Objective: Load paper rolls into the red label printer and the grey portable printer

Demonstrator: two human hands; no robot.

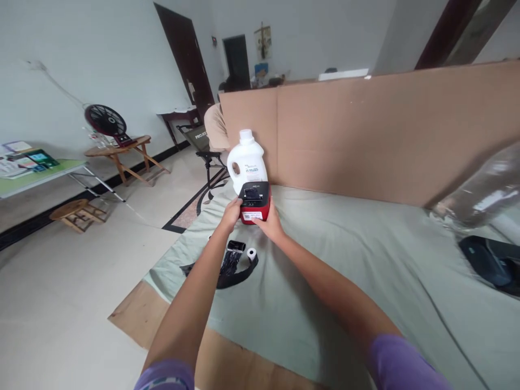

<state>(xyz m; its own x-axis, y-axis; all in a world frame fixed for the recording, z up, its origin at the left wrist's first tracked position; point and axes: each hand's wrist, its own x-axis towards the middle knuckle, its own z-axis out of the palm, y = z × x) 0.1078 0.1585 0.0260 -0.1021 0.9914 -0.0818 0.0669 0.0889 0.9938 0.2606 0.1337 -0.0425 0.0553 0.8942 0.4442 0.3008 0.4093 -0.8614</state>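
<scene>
Between my two hands is a boxy red device with a black top, which looks like a small label printer; a white sticker shows on its near side. My left hand grips its left side, fingers closed against it. My right hand wraps its right side and near edge. Right behind the device stands a white jug with a handle and cap. Closer to me, partly behind my left forearm, lie a black roll with crinkled film and a white-cored roll trailing a black strip.
A pale green cloth covers the wooden board. Behind it rises a cardboard panel. On the right are a plastic-wrapped bundle and a black object. A person's leg shows beyond the jug, by a folding chair.
</scene>
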